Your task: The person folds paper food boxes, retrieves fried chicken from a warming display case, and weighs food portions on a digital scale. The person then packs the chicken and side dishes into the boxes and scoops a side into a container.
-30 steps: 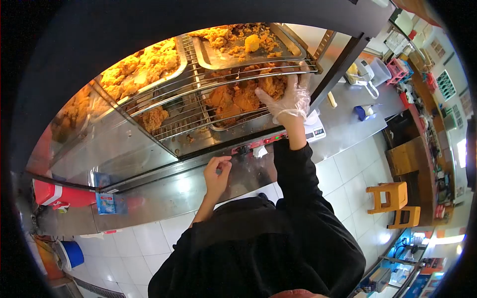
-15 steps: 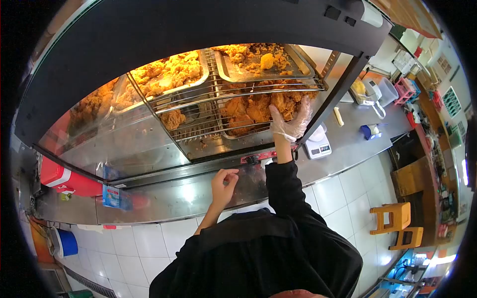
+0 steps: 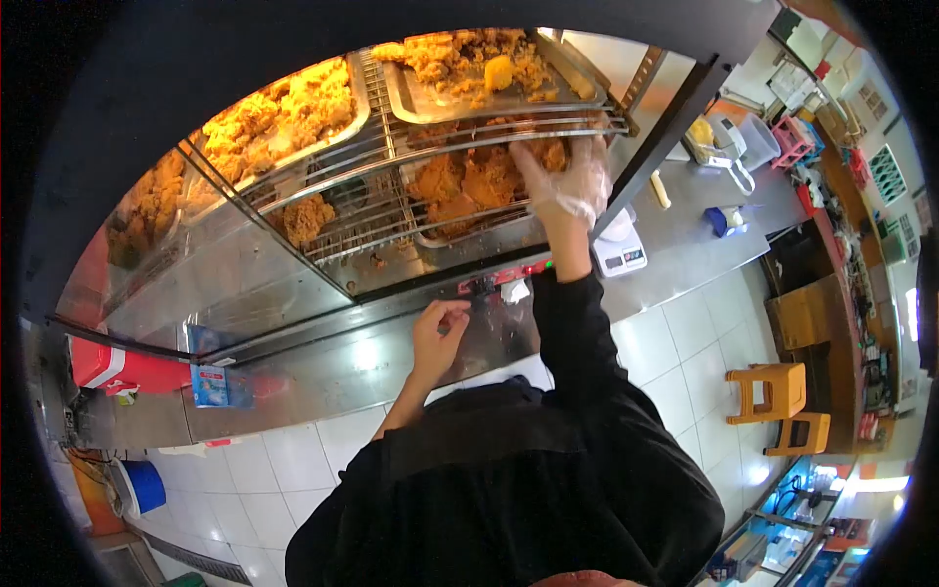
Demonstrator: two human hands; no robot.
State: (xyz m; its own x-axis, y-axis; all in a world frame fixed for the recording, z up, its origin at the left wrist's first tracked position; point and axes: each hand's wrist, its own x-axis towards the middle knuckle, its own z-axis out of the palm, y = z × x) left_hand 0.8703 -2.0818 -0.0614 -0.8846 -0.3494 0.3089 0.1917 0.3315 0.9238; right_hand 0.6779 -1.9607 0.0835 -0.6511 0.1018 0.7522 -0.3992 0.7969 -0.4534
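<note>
Your gloved right hand reaches the fried chicken ahead and leftward; whether it clamps a piece you cannot tell. Lifting steeply could scrape crust on the rack rail. Your left hand, nearer you, is half-curled, thumb and fingers slightly apart.

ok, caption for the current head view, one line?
Gloved right hand reaches in at fried pieces inside a lit display case; bare left hand hovers by the steel counter.
</note>
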